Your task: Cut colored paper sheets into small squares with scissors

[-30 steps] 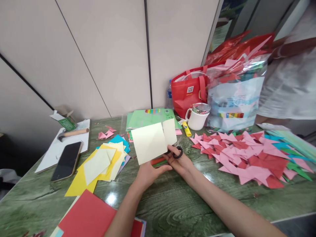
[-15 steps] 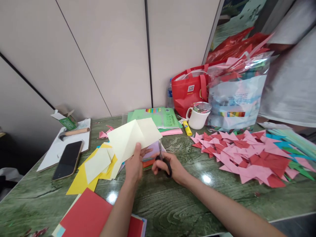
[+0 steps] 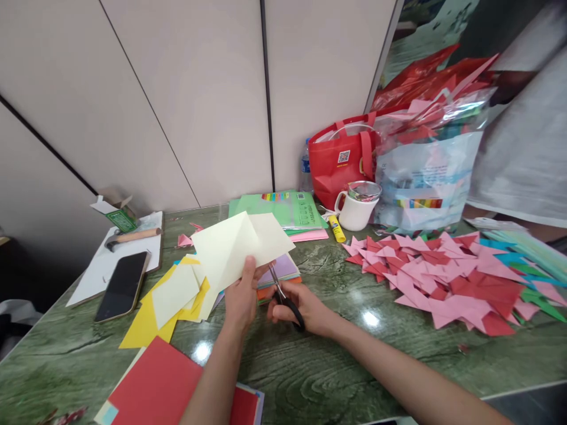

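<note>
Creased sheets of pale cream paper (image 3: 234, 242) are pinched in my left hand (image 3: 241, 301), the thumb on top and the other fingers mostly hidden behind. My right hand (image 3: 305, 307) grips black-handled scissors (image 3: 283, 298), whose blades point up and left at the paper's lower edge. Whether the blades touch the paper I cannot tell. Behind the hands lies a stack of purple and orange paper (image 3: 286, 271). Yellow sheets (image 3: 148, 324) with cream pieces (image 3: 176, 295) on them lie to the left of my left hand.
Red paper (image 3: 155, 383) lies at the front left, a phone (image 3: 121, 286) and hammer (image 3: 135, 236) beyond it. A green paper pack (image 3: 279, 211), glue stick (image 3: 336, 229), white mug (image 3: 354, 211) and red bag (image 3: 336, 159) stand behind. Folded pink and red paper pieces (image 3: 434, 277) are heaped at right.
The scissors have moved slightly left and swung so their blades tilt further to the left. My left hand and the cream paper have barely moved.
</note>
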